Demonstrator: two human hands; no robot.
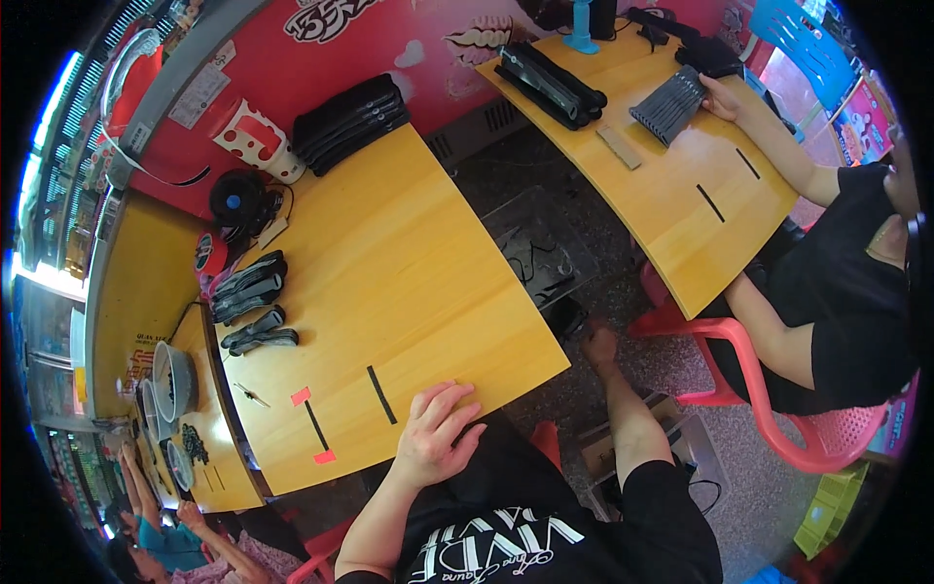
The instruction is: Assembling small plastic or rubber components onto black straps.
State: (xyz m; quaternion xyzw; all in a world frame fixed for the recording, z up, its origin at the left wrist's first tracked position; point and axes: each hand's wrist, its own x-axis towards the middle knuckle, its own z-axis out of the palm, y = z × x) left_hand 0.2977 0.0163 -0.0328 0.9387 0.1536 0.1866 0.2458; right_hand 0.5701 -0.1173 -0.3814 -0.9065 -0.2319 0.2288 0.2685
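Observation:
My left hand [438, 435] lies on the near edge of the yellow wooden table [418, 282], its fingers loosely stretched and holding nothing. Down beyond the table's right edge, my right hand [599, 346] is closed, next to a dark object [564, 319] low in the gap between the tables. What its fingers hold, if anything, is hidden. Left of my left hand, a black strip [382, 394] runs along the tabletop. Another black strip [313, 425] has a red piece of tape at each end. Small bundles of black strap-like pieces [255, 287] lie at the table's left side.
A stack of black folded pieces [350, 122] sits at the far edge beside a dotted cup [258, 141] and a small black fan [236, 201]. At the right table, a co-worker's hand [720, 97] holds a grey ribbed bundle [669, 105]. A pink chair [754, 389] stands between.

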